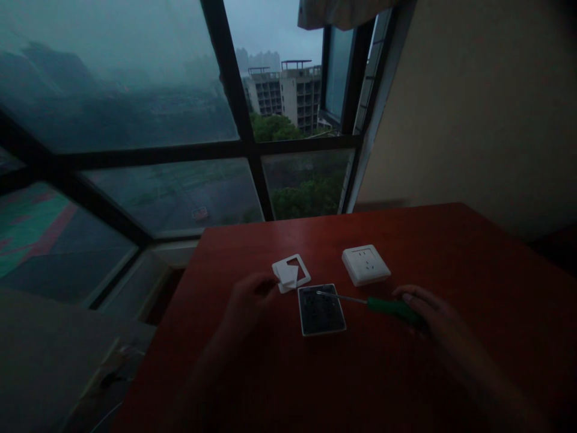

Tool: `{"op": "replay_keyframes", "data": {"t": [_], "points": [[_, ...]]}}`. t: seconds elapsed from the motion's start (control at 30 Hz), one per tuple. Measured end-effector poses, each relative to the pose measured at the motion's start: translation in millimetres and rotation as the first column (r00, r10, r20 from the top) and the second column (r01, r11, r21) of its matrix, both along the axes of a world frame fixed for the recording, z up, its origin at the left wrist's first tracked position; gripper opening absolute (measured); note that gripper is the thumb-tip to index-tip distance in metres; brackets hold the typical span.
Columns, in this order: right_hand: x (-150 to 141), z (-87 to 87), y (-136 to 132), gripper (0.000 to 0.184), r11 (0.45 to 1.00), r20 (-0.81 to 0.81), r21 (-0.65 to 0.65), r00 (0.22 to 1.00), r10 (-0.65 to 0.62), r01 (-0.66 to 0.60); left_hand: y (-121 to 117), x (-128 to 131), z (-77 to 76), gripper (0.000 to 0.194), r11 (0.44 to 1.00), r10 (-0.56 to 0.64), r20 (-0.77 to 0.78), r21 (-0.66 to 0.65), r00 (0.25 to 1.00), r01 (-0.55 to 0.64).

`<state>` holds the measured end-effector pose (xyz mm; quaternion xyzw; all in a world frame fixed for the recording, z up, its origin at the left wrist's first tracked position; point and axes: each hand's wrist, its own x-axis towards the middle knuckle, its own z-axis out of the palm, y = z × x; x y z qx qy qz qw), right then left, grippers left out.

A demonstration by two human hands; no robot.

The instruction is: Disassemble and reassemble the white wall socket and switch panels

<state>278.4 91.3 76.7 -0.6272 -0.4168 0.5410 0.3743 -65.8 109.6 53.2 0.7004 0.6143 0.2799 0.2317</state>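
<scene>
My right hand (426,310) is closed around the green handle of a screwdriver (390,307). Its metal shaft points left, and the tip is over the dark face of a square switch or socket unit (321,313) with a thin white rim. At the left edge of a white square frame (305,273) is my left hand (252,300), its fingers pinched together; whether they grip anything is too dark to tell. Across that frame's opening lies a small white plate (286,273). A white wall socket (366,264) rests face up farther back on the right.
All of these lie on a reddish-brown table (383,373). Beyond its far edge stand dark-framed windows (180,153), and a plain wall (473,108) is at the right. A pale surface (58,355) with cables nearby sits lower, left of the table.
</scene>
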Motion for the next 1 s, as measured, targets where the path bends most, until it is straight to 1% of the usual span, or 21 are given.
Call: {"op": "replay_keyframes", "data": {"t": [0.03,0.07,0.1,0.17,0.27,0.43,0.57,0.67,0.77,0.87,1.0], "points": [[0,-0.5,1,0.025,1.0,0.009,-0.003,1.0,0.007,-0.007,-5,7,0.6,0.014,1.0,-0.023,0.125,-0.003,0.992,0.024],[0,-1.3,2,0.025,1.0,0.025,-0.003,1.0,0.009,-0.009,-10,13,0.8,0.013,0.998,-0.059,0.209,-0.009,0.976,0.062],[0,-2.3,3,0.026,1.0,0.046,-0.001,0.999,0.001,-0.001,-14,20,0.7,0.013,0.995,-0.094,0.252,-0.004,0.963,0.098],[1,-4.6,4,0.027,1.0,0.081,0.011,0.996,-0.024,0.023,-19,32,-0.1,0.012,0.99,-0.144,0.262,0.028,0.954,0.141],[2,-6.4,5,0.029,0.999,0.098,0.038,0.995,-0.025,0.021,-22,41,-2.0,0.012,0.985,-0.168,0.189,0.072,0.967,0.157],[3,-4.1,3,0.03,0.998,0.115,0.046,0.993,-0.039,0.034,-23,41,-4.6,0.017,0.977,-0.196,0.079,0.099,0.977,0.187],[3,-3.0,3,0.031,0.994,0.142,0.083,0.987,-0.076,0.065,-24,42,-4.5,0.018,0.968,-0.233,-0.035,0.091,0.972,0.235],[3,-2.1,2,0.03,0.995,0.169,0.09,0.983,-0.065,0.051,-23,45,-3.9,0.019,0.963,-0.254,-0.125,0.064,0.959,0.264],[2,0.5,1,0.029,0.994,0.175,0.1,0.983,-0.059,0.042,-23,46,-1.5,0.018,0.962,-0.253,-0.206,0.047,0.945,0.267],[1,4.0,0,0.03,0.996,0.208,0.086,0.977,-0.051,0.033,-23,47,2.5,0.019,0.958,-0.263,-0.226,0.05,0.938,0.281],[0,8.4,0,0.031,0.997,0.248,0.079,0.968,-0.024,0.005,-24,47,4.1,0.019,0.954,-0.281,-0.193,0.053,0.94,0.296]]}}
